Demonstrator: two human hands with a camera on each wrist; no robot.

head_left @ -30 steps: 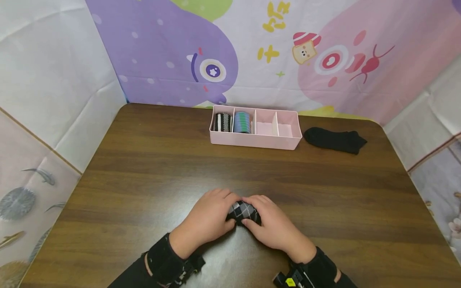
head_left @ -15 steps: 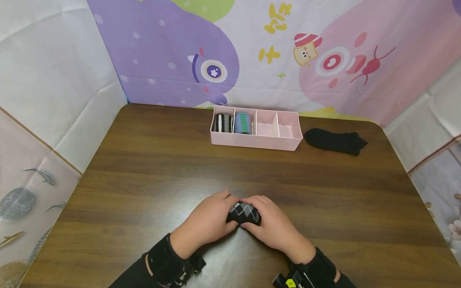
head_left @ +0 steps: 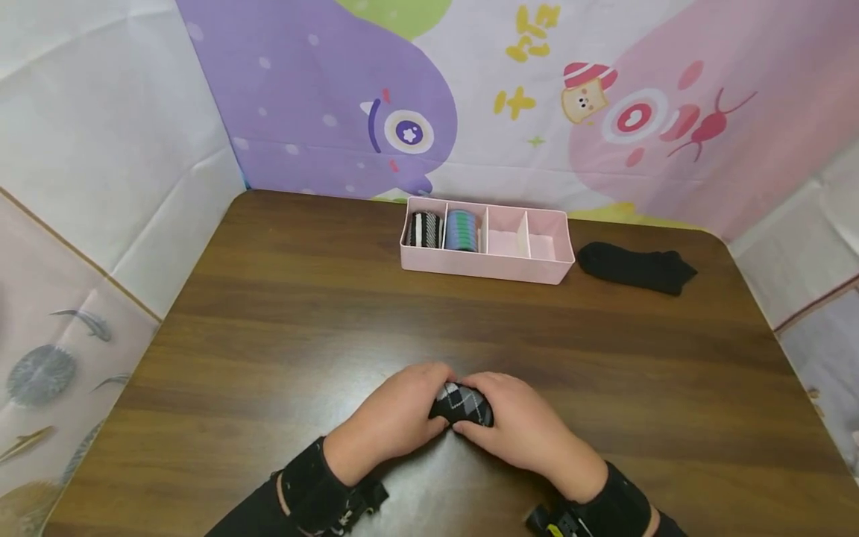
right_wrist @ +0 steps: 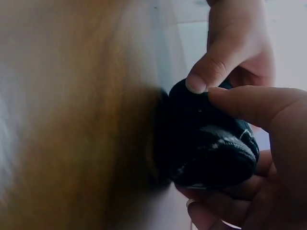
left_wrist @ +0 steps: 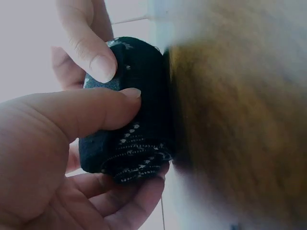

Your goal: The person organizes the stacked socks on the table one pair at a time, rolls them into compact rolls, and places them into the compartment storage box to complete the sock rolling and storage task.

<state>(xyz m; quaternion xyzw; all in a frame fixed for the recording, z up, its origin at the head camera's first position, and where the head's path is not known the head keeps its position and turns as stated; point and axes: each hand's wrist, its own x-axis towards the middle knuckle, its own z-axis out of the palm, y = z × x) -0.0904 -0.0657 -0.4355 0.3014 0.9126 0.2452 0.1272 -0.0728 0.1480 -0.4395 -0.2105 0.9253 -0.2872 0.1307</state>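
Observation:
A rolled black sock (head_left: 463,403) with a grey and white argyle pattern is held between both hands, close over the table. My left hand (head_left: 400,412) grips its left end, thumb on the near side and fingers round the far side. At the other end my right hand (head_left: 521,421) holds it the same way. In the left wrist view the sock roll (left_wrist: 144,110) shows its spiral end, with both thumbs pressing its side. The right wrist view shows the roll's (right_wrist: 211,139) other end above the fingers.
A pink divided box (head_left: 486,267) stands at the back of the wooden table (head_left: 302,321). Its left compartments hold a black-and-white striped roll (head_left: 426,229) and a blue-green striped roll (head_left: 461,230). A flat black sock (head_left: 636,268) lies right of the box. A printed cloth (head_left: 510,164) hangs behind.
The argyle roll has turned slightly between the hands, its pattern shifting. Both hands keep their hold. The whole head view has shifted a little, so the scene sits further right.

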